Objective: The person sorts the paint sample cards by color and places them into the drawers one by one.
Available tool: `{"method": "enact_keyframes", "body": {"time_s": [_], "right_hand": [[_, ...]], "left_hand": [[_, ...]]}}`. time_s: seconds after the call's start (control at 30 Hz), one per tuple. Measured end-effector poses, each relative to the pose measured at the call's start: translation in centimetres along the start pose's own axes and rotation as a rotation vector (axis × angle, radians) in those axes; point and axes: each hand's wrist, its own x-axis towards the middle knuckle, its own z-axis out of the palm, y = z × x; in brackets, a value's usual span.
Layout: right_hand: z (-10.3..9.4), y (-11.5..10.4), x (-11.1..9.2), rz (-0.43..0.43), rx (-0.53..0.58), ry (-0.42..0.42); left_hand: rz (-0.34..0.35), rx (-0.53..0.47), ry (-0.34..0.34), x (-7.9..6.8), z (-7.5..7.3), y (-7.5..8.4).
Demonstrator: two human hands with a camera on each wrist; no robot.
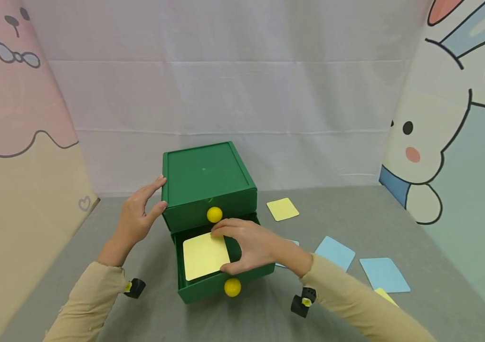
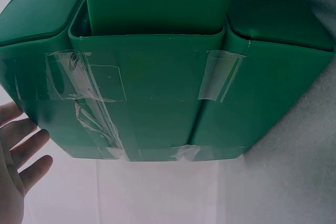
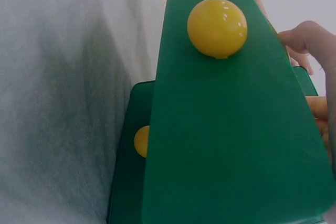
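Observation:
A green drawer box [image 1: 208, 175] stands with a lower drawer [image 1: 204, 292] pulled out. Round yellow knobs sit on the fronts, one on the top drawer [image 1: 214, 214] and one on the pulled-out drawer [image 1: 232, 287]. Inside that drawer is a yellow square card [image 1: 204, 256]. My right hand [image 1: 248, 242] reaches over the drawer and grips the card along its right side, fingers at the far corner and thumb at the near one. My left hand [image 1: 137, 213] touches the box's left side with extended, spread fingers; in the left wrist view its fingers [image 2: 31, 148] show beside the taped wall.
To the right on the grey cloth lie blue cards, one [image 1: 335, 253] near my right forearm and one [image 1: 385, 274] farther out. A yellow card [image 1: 282, 209] lies behind them, and another [image 1: 385, 297] is partly under my sleeve. A lower knob [image 3: 142, 141] shows below the drawer.

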Motion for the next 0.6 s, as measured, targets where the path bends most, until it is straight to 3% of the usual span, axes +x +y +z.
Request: {"method": "enact_keyframes", "body": {"time_s": [0.3, 0.6], "right_hand": [[0.44, -0.11, 0.24, 0.03, 0.024, -0.027], [-0.13, 0.05, -0.26, 0.03, 0.048, 0.005]], "left_hand": [[-0.001, 0.002, -0.003, -0.06, 0.01, 0.08], [-0.013, -0.007, 0.0, -0.1, 0.02, 0.0]]}}
